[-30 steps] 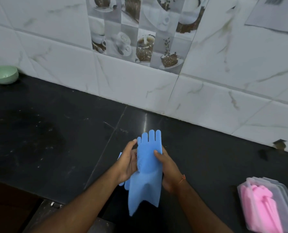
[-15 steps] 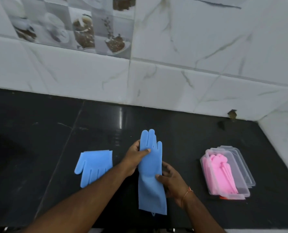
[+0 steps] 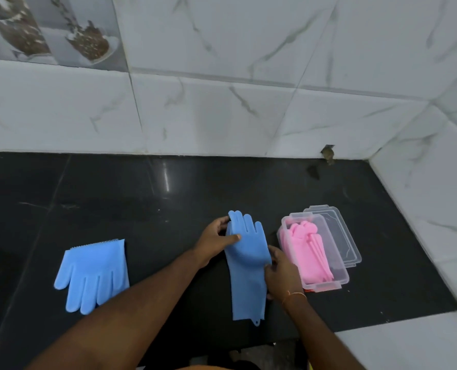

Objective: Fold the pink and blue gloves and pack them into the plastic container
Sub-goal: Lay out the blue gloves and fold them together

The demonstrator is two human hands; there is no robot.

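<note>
A long blue glove (image 3: 247,279) lies stretched on the black counter, fingers pointing to the wall. My left hand (image 3: 216,240) grips its finger end, thumb on top. My right hand (image 3: 282,271) holds its right edge near the palm. A second blue glove (image 3: 95,271) lies folded at the left, fingers toward me. The pink gloves (image 3: 307,252) rest inside the clear plastic container (image 3: 326,284) just right of my right hand.
The container's clear lid (image 3: 342,236) lies under or beside it on the right. A tiled wall (image 3: 222,108) runs behind the counter and meets a side wall (image 3: 435,209) at the right. A white ledge (image 3: 408,348) sits at the front right.
The view has swung right and down, bringing the container nearer the middle. The glove has come down flat on the counter, my left hand still at its fingers, my right at its side.
</note>
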